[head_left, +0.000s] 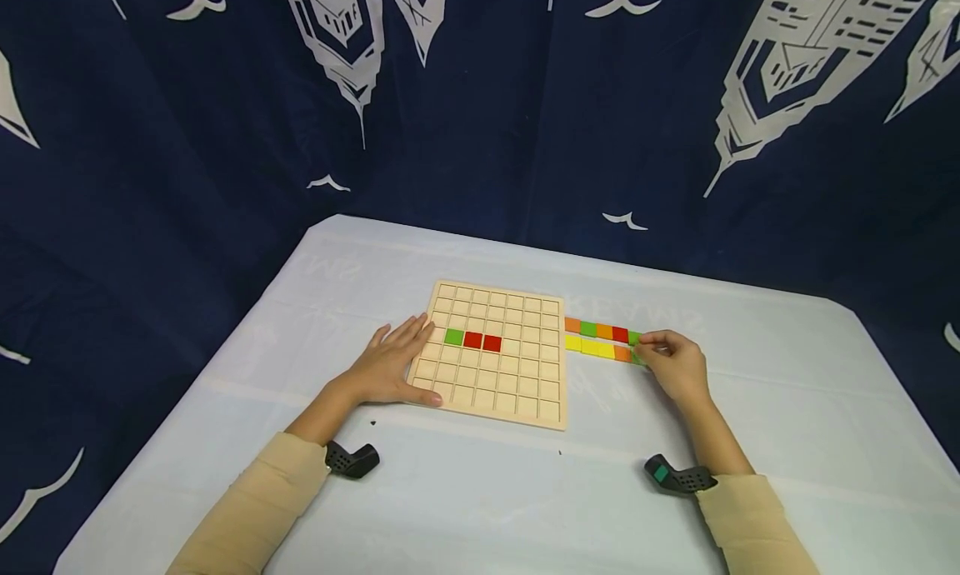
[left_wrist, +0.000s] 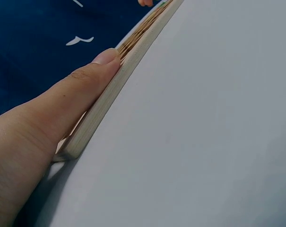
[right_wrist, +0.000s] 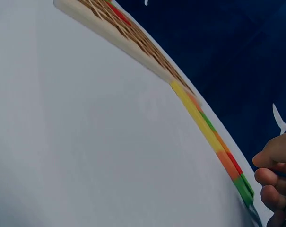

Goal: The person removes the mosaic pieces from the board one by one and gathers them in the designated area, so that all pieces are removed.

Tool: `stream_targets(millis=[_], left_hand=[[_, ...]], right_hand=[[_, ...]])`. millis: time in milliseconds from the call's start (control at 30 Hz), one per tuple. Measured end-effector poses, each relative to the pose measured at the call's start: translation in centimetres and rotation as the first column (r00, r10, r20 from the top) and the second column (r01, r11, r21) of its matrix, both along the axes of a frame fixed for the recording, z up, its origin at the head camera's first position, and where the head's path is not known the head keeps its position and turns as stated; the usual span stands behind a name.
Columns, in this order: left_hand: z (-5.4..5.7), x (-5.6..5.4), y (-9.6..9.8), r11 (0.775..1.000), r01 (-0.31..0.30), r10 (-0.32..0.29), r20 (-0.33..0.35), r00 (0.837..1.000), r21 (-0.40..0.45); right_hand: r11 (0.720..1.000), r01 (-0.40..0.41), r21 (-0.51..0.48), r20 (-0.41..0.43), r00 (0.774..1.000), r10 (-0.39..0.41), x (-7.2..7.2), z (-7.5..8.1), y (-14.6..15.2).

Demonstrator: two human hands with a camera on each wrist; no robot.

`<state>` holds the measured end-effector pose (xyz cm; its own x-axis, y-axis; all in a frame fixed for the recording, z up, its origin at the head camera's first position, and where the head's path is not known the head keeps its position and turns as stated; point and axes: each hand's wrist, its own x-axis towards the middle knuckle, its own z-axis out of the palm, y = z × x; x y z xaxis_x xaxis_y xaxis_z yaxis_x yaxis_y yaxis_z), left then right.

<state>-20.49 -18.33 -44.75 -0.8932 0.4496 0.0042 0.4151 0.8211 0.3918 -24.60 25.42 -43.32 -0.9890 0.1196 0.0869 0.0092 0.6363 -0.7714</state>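
Observation:
A wooden grid board lies flat on the table, with one green tile and two red tiles side by side in its squares. My left hand rests spread on the board's left side, its thumb over the near-left corner. In the left wrist view the thumb lies along the board's edge. At the right ends of two rows of coloured tiles, my right hand hovers with loosely bent fingers at the green end tiles. No tile shows between those fingers.
The tile rows run right from the board: yellow tiles and an orange one in the near row, orange, green and red in the far row. A dark blue curtain hangs behind the white table. Black wrist devices sit at both sleeves.

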Motion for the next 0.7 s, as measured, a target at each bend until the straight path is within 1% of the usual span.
stream_targets(millis=[200, 367, 533, 700], left_hand=[[0.1, 0.1, 0.0, 1.000, 0.001, -0.001, 0.004, 1.000, 0.003], [0.2, 0.1, 0.1, 1.000, -0.004, 0.004, 0.015, 1.000, 0.001], [0.1, 0.0, 0.1, 1.000, -0.007, 0.007, 0.014, 1.000, -0.004], [0.0, 0.0, 0.1, 1.000, -0.007, 0.007, 0.005, 1.000, -0.006]], right_hand=[[0.994, -0.084, -0.076, -0.014, 0.996, 0.083, -0.4, 0.2, -2.9], [0.985, -0.140, -0.099, -0.021, 0.990, 0.138, -0.8, 0.1, -5.5], [0.970, -0.196, -0.142, -0.040, 0.981, 0.192, -1.2, -0.1, -7.8], [0.953, -0.248, -0.173, -0.044, 0.969, 0.244, -1.3, 0.0, -10.0]])
